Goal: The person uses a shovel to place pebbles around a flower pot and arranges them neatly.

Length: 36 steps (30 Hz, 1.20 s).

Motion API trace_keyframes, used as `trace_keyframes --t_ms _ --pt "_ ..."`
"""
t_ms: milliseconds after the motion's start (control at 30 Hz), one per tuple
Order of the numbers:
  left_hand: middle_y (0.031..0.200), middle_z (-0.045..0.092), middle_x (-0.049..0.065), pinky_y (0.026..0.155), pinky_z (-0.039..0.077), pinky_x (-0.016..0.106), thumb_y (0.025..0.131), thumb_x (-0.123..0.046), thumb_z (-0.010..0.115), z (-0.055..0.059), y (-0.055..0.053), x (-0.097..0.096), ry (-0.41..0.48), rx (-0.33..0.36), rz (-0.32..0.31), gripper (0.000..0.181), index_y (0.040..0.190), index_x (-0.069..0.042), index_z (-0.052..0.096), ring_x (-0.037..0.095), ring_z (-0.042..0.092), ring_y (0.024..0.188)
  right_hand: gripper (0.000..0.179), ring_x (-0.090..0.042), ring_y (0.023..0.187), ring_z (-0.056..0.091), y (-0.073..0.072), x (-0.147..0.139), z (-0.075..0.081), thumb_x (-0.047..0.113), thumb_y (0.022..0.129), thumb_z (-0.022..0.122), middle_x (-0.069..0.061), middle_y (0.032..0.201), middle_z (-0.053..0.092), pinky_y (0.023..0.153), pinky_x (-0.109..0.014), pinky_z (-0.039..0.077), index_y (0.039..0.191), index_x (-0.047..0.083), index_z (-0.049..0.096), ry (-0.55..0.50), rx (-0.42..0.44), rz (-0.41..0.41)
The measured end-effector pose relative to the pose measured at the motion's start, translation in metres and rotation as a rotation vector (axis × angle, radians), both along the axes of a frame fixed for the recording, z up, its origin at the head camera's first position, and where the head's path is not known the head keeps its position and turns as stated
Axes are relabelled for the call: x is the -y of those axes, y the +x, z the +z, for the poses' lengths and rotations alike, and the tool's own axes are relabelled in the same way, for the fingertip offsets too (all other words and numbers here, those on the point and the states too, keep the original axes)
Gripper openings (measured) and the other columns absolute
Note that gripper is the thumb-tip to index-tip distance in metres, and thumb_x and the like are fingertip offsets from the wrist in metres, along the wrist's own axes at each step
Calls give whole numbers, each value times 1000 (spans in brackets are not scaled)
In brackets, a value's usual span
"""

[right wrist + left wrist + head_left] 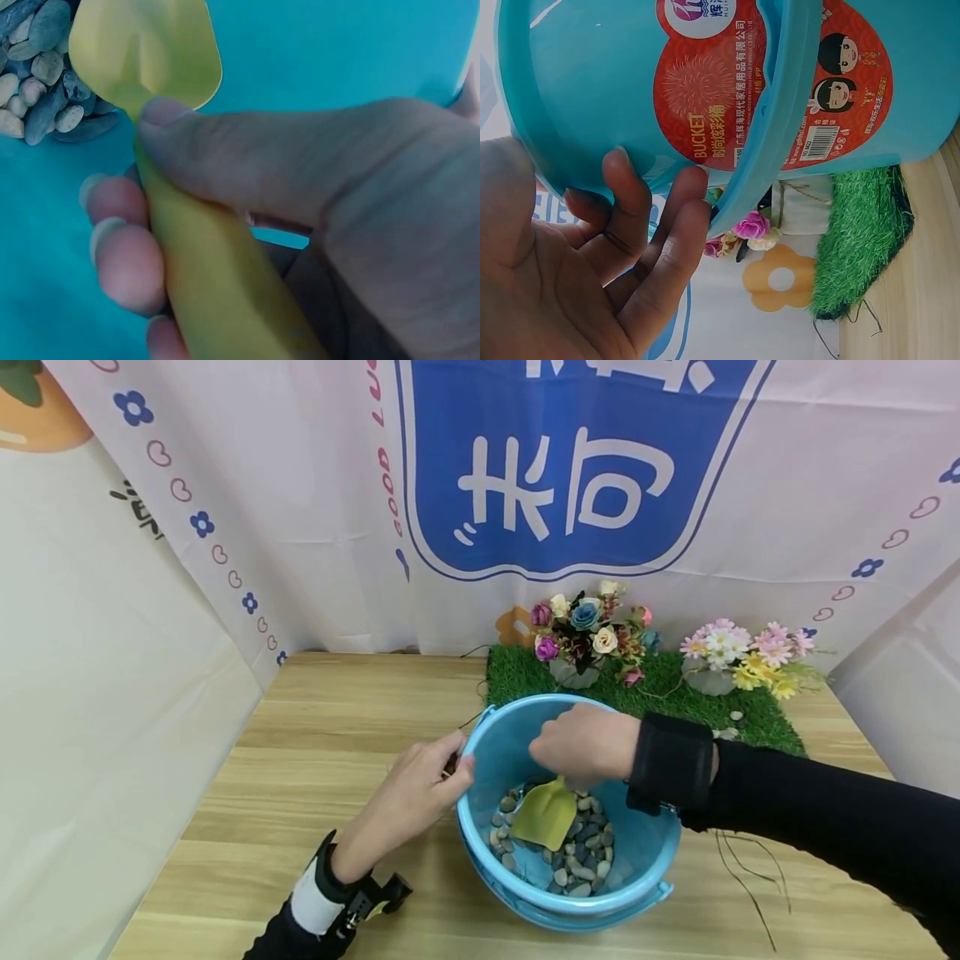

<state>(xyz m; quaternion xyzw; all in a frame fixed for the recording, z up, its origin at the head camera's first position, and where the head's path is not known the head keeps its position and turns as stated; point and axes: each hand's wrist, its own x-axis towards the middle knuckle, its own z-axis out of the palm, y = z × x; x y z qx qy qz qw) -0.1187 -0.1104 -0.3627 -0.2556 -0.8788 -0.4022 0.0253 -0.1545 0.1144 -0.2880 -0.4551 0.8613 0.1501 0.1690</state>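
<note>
Starting at the left, we are seeing the left hand (412, 802) gripping the blue bucket (645, 847) at its left rim, its fingers (679, 247) bent along the outer wall. The bucket is standing on the wood-grain surface (360, 727), just right of those fingers. We are judging it light, stiff and rather slippery plastic, with only a shallow bed of stones weighing it down, so the thick rim under the left fingers is offering a sure hold.

Inside the bucket, right of the left fingers and below the right ones, the yellow shovel (546, 814) is tilting blade-down over grey and pale pebbles (581, 864). We are not quite able to tell whether the blade is touching them. The pebbles are looking hard and smooth, likelier to roll than to break.

The right hand (588, 743) is grasping the shovel's handle, thumb lying near the neck and other fingers wrapping the far side. We are reckoning the shovel light and fairly stiff, so that grip near the blade is suiting it.

Beyond the right fingers, mixed flowers (596, 627) and, farther right, pink and yellow flowers (750, 652) are standing on a grass mat (652, 693).
</note>
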Motion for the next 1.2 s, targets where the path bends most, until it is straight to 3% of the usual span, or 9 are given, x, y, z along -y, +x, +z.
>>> trace_keyframes --t_ms 300,700,1000,1200 --pt "61 47 -9 43 38 26 91 -22 48 0 0 0 -2 8 1 8 83 -22 49 5 47 51 18 -12 54 42 3 2 -2 7 81 66 4 63 46 52 -27 38 73 17 53 -2 -98 54" --pt "60 46 -8 42 37 26 92 -21 46 -1 0 0 -14 5 -9 10 82 -20 48 6 46 48 15 -12 52 41 -1 20 -6 9 83 65 3 64 47 49 -26 40 75 17 54 81 -60 56" --pt "58 43 -7 40 35 25 92 -22 46 1 -1 -1 -33 -24 2 13 79 -20 47 6 43 47 17 -10 55 45 2 19 -14 13 79 70 6 66 49 52 -25 40 76 19 54 111 102 15" --pt "59 44 -7 41 37 25 92 -22 46 0 1 -1 -22 -6 3 13 79 -19 47 5 46 49 16 -9 48 38 -6 12 -15 16 81 70 6 57 44 47 -24 31 75 16 55 139 258 -37"
